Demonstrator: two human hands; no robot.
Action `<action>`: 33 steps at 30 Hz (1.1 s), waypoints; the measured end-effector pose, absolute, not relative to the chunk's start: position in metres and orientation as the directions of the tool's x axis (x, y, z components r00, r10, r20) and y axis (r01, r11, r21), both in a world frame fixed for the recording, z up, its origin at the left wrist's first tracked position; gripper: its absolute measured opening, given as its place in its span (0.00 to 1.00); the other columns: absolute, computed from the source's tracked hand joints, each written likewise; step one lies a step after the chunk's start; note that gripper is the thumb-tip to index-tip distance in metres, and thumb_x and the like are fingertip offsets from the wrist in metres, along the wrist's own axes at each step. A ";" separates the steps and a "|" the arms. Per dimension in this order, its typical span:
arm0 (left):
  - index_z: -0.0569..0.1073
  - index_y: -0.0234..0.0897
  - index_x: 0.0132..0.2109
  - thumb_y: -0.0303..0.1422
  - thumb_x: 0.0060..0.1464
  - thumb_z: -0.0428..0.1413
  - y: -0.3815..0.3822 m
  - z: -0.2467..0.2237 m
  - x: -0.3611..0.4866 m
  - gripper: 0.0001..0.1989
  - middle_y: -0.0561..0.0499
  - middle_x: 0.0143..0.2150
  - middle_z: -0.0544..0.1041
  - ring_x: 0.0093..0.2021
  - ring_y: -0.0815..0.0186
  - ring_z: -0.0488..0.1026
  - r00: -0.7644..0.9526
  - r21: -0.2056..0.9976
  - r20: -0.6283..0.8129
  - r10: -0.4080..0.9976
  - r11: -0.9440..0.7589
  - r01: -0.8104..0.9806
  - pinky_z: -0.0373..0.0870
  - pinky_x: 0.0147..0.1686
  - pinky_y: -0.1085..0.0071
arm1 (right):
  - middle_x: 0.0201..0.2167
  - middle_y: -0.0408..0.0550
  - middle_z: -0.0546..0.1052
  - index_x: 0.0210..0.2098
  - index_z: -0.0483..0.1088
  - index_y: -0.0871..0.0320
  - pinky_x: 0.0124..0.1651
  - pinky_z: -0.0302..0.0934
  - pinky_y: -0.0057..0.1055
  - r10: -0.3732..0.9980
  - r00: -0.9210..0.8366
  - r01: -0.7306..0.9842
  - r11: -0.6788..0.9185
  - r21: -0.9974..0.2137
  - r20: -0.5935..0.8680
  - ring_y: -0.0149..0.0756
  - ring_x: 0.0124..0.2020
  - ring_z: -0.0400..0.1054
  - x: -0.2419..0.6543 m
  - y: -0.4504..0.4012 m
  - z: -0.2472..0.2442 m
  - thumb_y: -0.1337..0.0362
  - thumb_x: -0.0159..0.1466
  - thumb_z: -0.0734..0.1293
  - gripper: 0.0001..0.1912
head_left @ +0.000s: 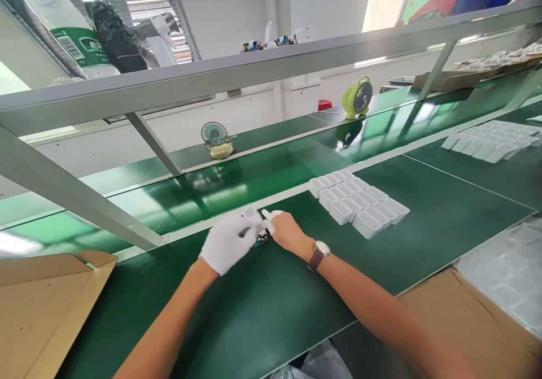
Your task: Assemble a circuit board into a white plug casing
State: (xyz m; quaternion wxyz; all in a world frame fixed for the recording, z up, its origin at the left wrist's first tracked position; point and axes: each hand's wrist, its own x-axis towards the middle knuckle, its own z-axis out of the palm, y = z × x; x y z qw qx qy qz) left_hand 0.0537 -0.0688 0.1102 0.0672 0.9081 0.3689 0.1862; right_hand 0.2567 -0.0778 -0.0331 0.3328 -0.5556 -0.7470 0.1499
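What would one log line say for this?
left hand: white glove, on small dark circuit board | right hand: same board | right: white plastic cases

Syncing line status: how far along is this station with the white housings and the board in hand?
Done-looking: a block of white plastic housings sits in neat rows on the green bench, with a second batch farther right. In hand: the gloved left hand and the right hand meet over a small circuit board, apparently with a white part. Left: cannot tell; no count shows.

Bare green bench (pixel 262 305) around both hands, white cases (pixel 358 201) block right, slanted strut (pixel 71 198) bars left
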 end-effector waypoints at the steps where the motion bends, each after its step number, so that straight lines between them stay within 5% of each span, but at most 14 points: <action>1: 0.76 0.43 0.30 0.33 0.57 0.51 -0.061 0.101 0.034 0.11 0.52 0.27 0.73 0.31 0.63 0.69 0.619 0.255 0.290 0.730 -0.682 0.685 0.61 0.33 0.68 | 0.59 0.54 0.71 0.56 0.70 0.56 0.61 0.62 0.52 0.929 -0.154 0.743 0.333 -0.580 0.336 0.47 0.58 0.68 0.256 -0.078 -0.032 0.57 0.71 0.66 0.17; 6: 0.76 0.43 0.31 0.36 0.57 0.52 -0.043 0.061 -0.043 0.10 0.53 0.31 0.76 0.33 0.63 0.71 0.464 0.286 0.263 0.846 -0.528 0.800 0.64 0.34 0.69 | 0.62 0.63 0.71 0.61 0.68 0.58 0.68 0.48 0.57 0.921 -0.192 0.761 0.359 -0.540 0.340 0.57 0.66 0.58 0.255 -0.083 -0.015 0.53 0.71 0.64 0.23; 12: 0.78 0.45 0.33 0.34 0.54 0.55 -0.049 0.039 -0.070 0.07 0.53 0.31 0.76 0.34 0.63 0.72 0.411 0.390 0.293 0.863 -0.500 0.773 0.66 0.37 0.70 | 0.57 0.59 0.76 0.65 0.66 0.56 0.65 0.55 0.50 0.899 -0.363 0.742 0.437 -0.509 0.244 0.61 0.66 0.60 0.261 -0.078 0.017 0.51 0.56 0.77 0.41; 18: 0.80 0.46 0.43 0.39 0.57 0.57 -0.054 0.035 -0.078 0.09 0.50 0.37 0.78 0.42 0.58 0.74 0.407 0.451 0.290 0.866 -0.499 0.740 0.68 0.45 0.64 | 0.56 0.58 0.76 0.63 0.69 0.53 0.61 0.60 0.49 0.894 -0.414 0.753 0.442 -0.487 0.173 0.59 0.59 0.68 0.265 -0.073 0.019 0.57 0.53 0.77 0.39; 21: 0.68 0.46 0.64 0.45 0.48 0.65 -0.053 0.024 -0.081 0.36 0.44 0.59 0.74 0.60 0.48 0.68 0.281 0.529 0.259 0.924 -0.379 0.760 0.65 0.56 0.56 | 0.58 0.56 0.75 0.66 0.66 0.52 0.61 0.61 0.47 0.884 -0.435 0.747 0.460 -0.480 0.170 0.55 0.58 0.68 0.263 -0.077 0.013 0.60 0.57 0.74 0.38; 24: 0.58 0.44 0.71 0.45 0.39 0.70 -0.049 0.011 -0.076 0.53 0.40 0.70 0.63 0.68 0.40 0.59 0.209 0.623 0.148 0.967 -0.255 0.740 0.60 0.61 0.51 | 0.59 0.58 0.73 0.68 0.62 0.55 0.60 0.64 0.46 0.880 -0.442 0.750 0.469 -0.466 0.174 0.53 0.58 0.68 0.261 -0.081 0.007 0.63 0.60 0.70 0.37; 29: 0.70 0.46 0.60 0.37 0.47 0.64 -0.051 0.008 -0.063 0.31 0.49 0.57 0.76 0.57 0.51 0.72 0.313 0.669 0.073 0.947 -0.279 0.689 0.67 0.55 0.57 | 0.55 0.58 0.74 0.68 0.61 0.56 0.61 0.62 0.53 0.876 -0.437 0.755 0.481 -0.446 0.205 0.56 0.59 0.66 0.257 -0.086 -0.001 0.65 0.61 0.68 0.36; 33: 0.67 0.48 0.61 0.34 0.48 0.63 -0.063 0.008 -0.061 0.31 0.53 0.58 0.74 0.58 0.55 0.71 0.313 0.684 0.084 0.946 -0.283 0.672 0.67 0.59 0.57 | 0.48 0.56 0.74 0.69 0.58 0.59 0.50 0.69 0.50 0.888 -0.402 0.753 0.460 -0.470 0.223 0.50 0.47 0.71 0.249 -0.094 0.002 0.66 0.61 0.67 0.37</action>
